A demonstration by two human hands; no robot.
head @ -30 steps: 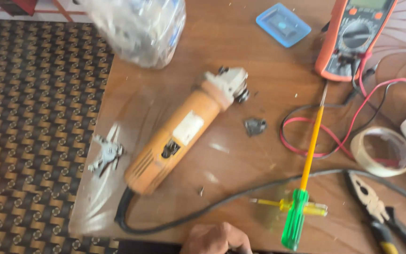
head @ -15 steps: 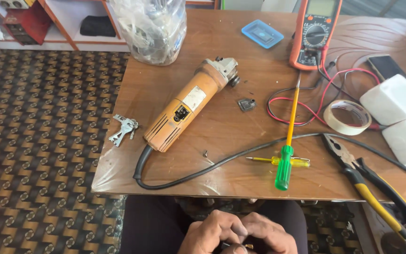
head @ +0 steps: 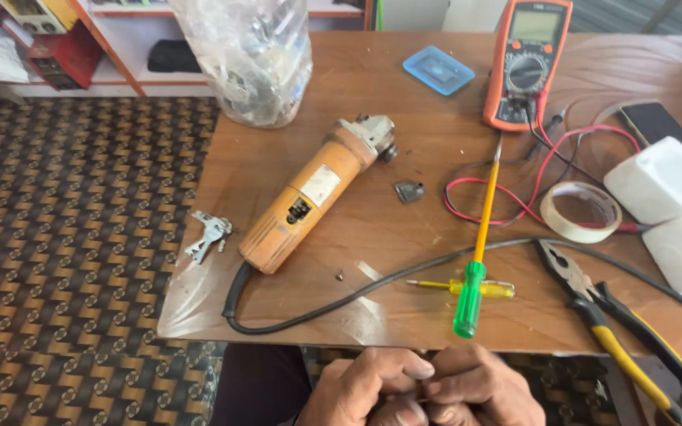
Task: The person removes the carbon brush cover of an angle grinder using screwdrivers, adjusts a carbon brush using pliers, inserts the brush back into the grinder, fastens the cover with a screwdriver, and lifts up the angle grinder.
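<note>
My left hand [head: 365, 386] and my right hand [head: 479, 386] are pressed together below the near edge of the wooden table [head: 278, 158], over my lap. Their fingers are curled around something small that is mostly hidden. On the table lies an orange angle grinder [head: 309, 201] with its black cable [head: 372, 288] looping toward the front edge. A small grey metal part [head: 409, 190] and a tiny screw [head: 339, 275] lie beside it. Closest to my hands is a long screwdriver with a green handle [head: 467, 304], crossing a short yellow one [head: 487, 289].
Keys [head: 208, 234] lie at the table's left edge. Pliers [head: 593, 304], a tape roll [head: 580, 211], two white foam blocks [head: 661, 180], a phone [head: 657, 126], an orange multimeter [head: 526, 63] with leads, a blue lid [head: 438, 69] and a clear plastic bag [head: 246, 55] share the table. Patterned carpet lies left.
My view has pulled back and tilted down, so more of the table shows. My hands have come up into view together below the table edge; the things on the table have not moved.
</note>
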